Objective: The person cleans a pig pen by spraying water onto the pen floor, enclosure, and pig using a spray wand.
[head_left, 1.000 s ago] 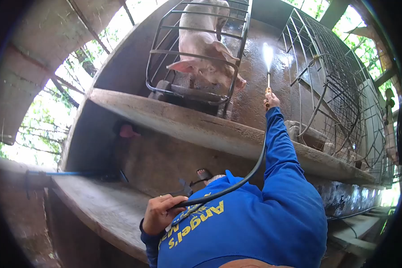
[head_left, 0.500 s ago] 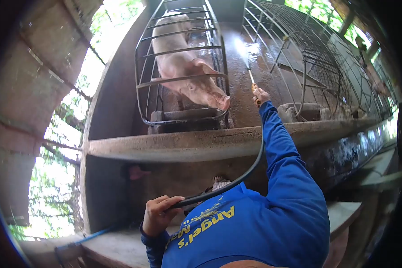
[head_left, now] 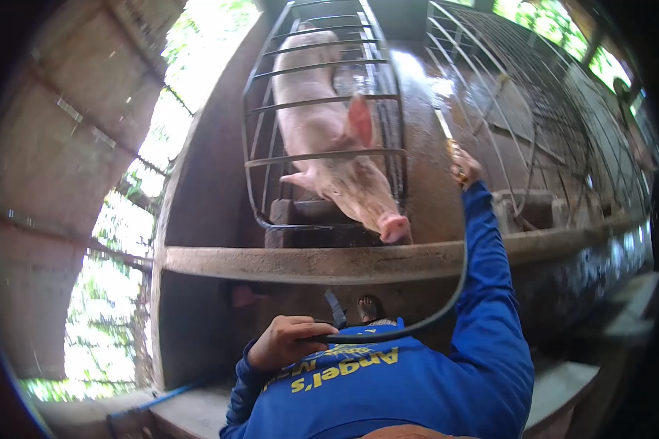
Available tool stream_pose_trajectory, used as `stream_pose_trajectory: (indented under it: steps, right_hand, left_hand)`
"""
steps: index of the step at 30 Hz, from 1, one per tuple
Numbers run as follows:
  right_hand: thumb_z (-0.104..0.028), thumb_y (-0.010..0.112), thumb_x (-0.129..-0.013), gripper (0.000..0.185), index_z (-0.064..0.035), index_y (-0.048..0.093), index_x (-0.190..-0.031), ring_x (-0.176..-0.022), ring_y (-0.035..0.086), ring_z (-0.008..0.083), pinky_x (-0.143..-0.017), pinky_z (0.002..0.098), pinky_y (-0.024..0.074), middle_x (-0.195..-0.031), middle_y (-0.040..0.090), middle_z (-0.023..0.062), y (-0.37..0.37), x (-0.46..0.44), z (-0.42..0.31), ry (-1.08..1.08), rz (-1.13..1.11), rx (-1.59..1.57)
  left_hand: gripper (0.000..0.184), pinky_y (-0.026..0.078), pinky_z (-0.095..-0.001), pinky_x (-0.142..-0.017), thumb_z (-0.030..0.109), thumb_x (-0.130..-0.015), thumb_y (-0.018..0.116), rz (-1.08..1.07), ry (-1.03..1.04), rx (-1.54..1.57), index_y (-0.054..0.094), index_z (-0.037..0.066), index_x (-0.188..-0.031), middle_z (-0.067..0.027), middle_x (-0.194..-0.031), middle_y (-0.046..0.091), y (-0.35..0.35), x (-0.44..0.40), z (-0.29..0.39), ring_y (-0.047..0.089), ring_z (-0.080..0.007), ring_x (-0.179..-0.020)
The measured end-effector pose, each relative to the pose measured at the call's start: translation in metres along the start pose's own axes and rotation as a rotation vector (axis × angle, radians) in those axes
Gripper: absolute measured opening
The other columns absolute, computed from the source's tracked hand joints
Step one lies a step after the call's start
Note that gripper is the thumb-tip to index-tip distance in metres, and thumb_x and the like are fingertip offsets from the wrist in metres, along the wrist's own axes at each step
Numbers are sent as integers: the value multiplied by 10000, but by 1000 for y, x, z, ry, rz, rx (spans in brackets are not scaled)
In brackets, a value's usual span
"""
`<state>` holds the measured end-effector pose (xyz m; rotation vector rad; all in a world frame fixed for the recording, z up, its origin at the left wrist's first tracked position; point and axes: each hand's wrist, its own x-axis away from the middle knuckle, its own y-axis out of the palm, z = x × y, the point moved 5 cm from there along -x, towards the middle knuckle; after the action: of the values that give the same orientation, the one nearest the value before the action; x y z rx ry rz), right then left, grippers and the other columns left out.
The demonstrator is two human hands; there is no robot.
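Note:
My right hand (head_left: 466, 168) reaches forward over the low wall and grips the handle of a spray gun (head_left: 449, 133). A bright plume of water leaves its tip toward the wet floor at the back. My left hand (head_left: 289, 341) is closed around a black hose (head_left: 425, 323) in front of my chest. From there the hose curves up to the right along my right arm. To the left of the spray gun a pale pig (head_left: 307, 110) stands inside a metal crate (head_left: 326, 155), its snout poking out past the bars.
A low concrete wall (head_left: 329, 263) runs across in front of me. On the right is another barred pen (head_left: 520, 102) with concrete blocks at its base. A pale ledge (head_left: 190, 413) and a thin blue hose (head_left: 157, 400) lie at lower left. My sandalled foot (head_left: 367, 307) shows below.
The view has shifted, so the crate and wall appear lower and further right. The pig's head has turned and dipped, with one ear now raised. Both hands keep their grip; water still sprays.

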<state>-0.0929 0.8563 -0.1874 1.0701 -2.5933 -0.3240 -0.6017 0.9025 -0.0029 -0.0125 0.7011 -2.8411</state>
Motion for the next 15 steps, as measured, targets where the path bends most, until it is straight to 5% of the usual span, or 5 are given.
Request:
stream_pose_trajectory:
  steps: [3, 9, 15]
  right_hand:
    - [-143, 527, -797, 397, -88, 441, -1181, -317, 345, 72, -279, 209, 284, -510, 436, 4, 25, 4, -35, -73, 25, 105]
    - [-142, 529, -811, 373, -64, 462, -1170, -343, 389, 52, -286, 180, 299, -531, 460, -8, 151, 0, -88, -240, -95, 387]
    - [-177, 549, -801, 355, -61, 503, -1133, -355, 380, 34, -287, 178, 278, -533, 451, -27, 385, 3, -84, -326, -162, 469]
  left_hand:
    - [283, 430, -297, -515, 78, -675, 684, 7, 30, 92, 632, 46, -951, -100, -656, 554, -19, 5, -15, 556, -229, -564]
    - [287, 458, -297, -593, 60, -710, 658, 43, 57, 254, 610, 39, -992, -109, -761, 602, -65, 58, -58, 591, -236, -657]
    - [276, 450, -300, -557, 56, -695, 653, 275, 78, 259, 617, 7, -964, -127, -727, 600, -154, 176, -112, 589, -238, -617]
